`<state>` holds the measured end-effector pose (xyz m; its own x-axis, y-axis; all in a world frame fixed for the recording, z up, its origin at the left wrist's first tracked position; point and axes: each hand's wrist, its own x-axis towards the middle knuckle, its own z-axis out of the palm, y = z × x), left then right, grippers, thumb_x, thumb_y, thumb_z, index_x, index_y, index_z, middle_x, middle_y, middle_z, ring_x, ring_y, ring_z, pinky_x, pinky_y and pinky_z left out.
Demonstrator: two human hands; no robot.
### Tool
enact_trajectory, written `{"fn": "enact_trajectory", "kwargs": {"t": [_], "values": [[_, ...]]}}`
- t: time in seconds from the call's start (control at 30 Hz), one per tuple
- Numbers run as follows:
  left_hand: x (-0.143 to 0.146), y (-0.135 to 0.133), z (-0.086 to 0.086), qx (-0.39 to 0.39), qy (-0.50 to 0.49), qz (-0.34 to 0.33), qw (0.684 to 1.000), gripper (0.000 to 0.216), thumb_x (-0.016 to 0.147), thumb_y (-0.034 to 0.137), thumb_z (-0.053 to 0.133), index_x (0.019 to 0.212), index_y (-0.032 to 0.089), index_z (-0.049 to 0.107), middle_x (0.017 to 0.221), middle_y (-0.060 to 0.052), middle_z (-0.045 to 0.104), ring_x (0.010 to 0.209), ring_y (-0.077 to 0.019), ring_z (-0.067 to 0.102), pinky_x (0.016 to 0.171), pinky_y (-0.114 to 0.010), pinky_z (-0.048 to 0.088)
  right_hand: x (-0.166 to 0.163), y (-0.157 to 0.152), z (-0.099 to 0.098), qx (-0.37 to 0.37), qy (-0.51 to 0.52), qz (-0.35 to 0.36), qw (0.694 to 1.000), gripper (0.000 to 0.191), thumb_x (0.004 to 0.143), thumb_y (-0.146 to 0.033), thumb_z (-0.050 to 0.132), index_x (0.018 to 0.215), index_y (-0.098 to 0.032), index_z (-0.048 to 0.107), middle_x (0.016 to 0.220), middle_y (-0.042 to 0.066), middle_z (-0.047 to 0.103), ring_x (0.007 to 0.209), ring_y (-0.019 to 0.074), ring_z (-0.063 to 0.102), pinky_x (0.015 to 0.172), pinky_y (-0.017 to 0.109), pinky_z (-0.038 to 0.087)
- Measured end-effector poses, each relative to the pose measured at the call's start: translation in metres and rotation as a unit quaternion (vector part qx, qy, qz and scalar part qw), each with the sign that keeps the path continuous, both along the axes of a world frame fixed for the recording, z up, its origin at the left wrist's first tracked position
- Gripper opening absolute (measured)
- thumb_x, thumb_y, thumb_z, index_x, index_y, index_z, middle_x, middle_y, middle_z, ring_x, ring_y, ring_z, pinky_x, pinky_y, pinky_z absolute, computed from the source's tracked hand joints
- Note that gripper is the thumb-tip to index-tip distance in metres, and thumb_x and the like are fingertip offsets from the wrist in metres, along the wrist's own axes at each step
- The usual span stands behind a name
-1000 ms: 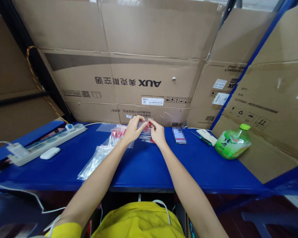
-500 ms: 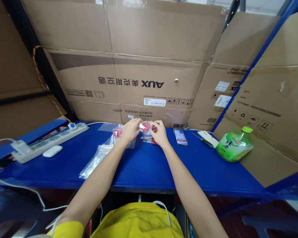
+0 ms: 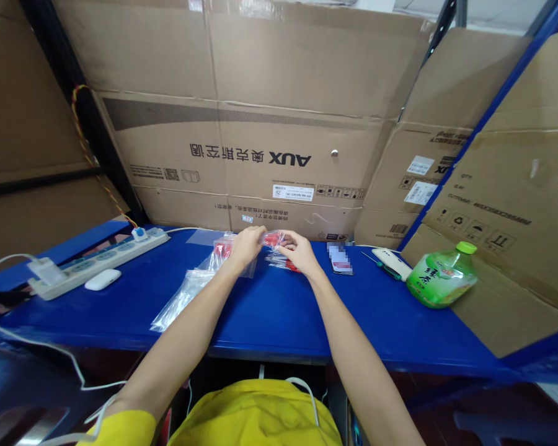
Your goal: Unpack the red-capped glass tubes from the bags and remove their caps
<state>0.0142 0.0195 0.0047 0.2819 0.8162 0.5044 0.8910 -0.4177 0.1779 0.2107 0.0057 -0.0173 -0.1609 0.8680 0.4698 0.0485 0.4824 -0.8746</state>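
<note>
Between my two hands is a small clear plastic bag (image 3: 273, 238) with something red in it. My left hand (image 3: 247, 246) pinches its left side, and my right hand (image 3: 299, 251) grips the right side with curled fingers. Just below the bag, several thin pieces with red ends (image 3: 286, 261) lie on the blue table, partly covered by my right hand. Left of my left hand are clear bags with red contents (image 3: 222, 249). Nearer to me, a stack of flat clear bags (image 3: 186, 297) lies partly behind my left forearm.
A phone (image 3: 340, 258) lies right of my hands. Farther right are a green-handled screwdriver (image 3: 389, 270), a white device (image 3: 393, 262) and a green bottle (image 3: 441, 275). On the left sit a power strip (image 3: 106, 263) and a white case (image 3: 103, 280). Cardboard (image 3: 260, 124) walls the back.
The small bag has tilted and looks flatter between my fingers. My right hand has turned slightly around it. The whole view has shifted a little.
</note>
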Motion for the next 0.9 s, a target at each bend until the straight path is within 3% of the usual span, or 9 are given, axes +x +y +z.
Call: {"fn": "enact_trajectory", "kwargs": {"t": [0.13,0.37,0.6,0.77,0.9], "values": [[0.0012,-0.0004,0.0001,-0.004,-0.007,0.002,1.0,0.039,0.079,0.003,0.055,0.109,0.025,0.067,0.112,-0.01,0.075,0.106,-0.0292,0.068,0.083,-0.033,0.048,0.0012,-0.0048,0.0059,-0.01,0.001,0.012,1.0,0.045,0.071,-0.033,0.081,0.114,-0.023,0.071,0.099,0.003,0.076,0.079,0.0149,0.066,0.075,0.028,0.055],[0.0037,-0.0007,-0.0021,-0.048,0.038,-0.056,0.997,0.024,0.088,0.017,0.059,0.109,0.023,0.066,0.11,-0.012,0.076,0.103,-0.0298,0.07,0.083,-0.034,0.048,0.0001,-0.0083,0.0069,0.023,-0.032,-0.021,0.999,0.041,0.072,-0.039,0.083,0.109,-0.024,0.071,0.092,0.0,0.072,0.065,0.0124,0.057,0.064,0.025,0.048],[0.0022,0.0035,-0.0092,-0.078,0.042,-0.088,0.992,0.025,0.092,0.027,0.057,0.116,0.02,0.062,0.111,-0.017,0.075,0.101,-0.0321,0.072,0.082,-0.035,0.049,-0.0008,-0.0105,0.0079,0.088,-0.083,-0.043,0.992,0.031,0.078,-0.039,0.078,0.105,-0.025,0.071,0.097,0.001,0.074,0.082,0.0174,0.064,0.075,0.028,0.05],[-0.0001,-0.0003,-0.008,-0.091,-0.032,-0.135,0.986,0.034,0.092,0.038,0.06,0.122,0.021,0.055,0.112,-0.015,0.072,0.103,-0.0313,0.07,0.086,-0.036,0.049,0.0002,-0.0082,0.0072,0.05,-0.045,-0.044,0.997,0.025,0.075,-0.036,0.078,0.093,-0.023,0.067,0.089,0.0,0.072,0.068,0.0138,0.057,0.066,0.026,0.047],[-0.0014,-0.0058,-0.0036,-0.074,-0.137,-0.199,0.968,0.055,0.09,0.052,0.065,0.129,0.019,0.045,0.116,-0.014,0.067,0.096,-0.0266,0.067,0.084,-0.035,0.049,0.003,-0.0034,0.0071,0.019,0.029,-0.044,0.998,0.023,0.074,-0.033,0.076,0.091,-0.022,0.064,0.085,0.0,0.07,0.073,0.0146,0.061,0.069,0.026,0.048]]}}
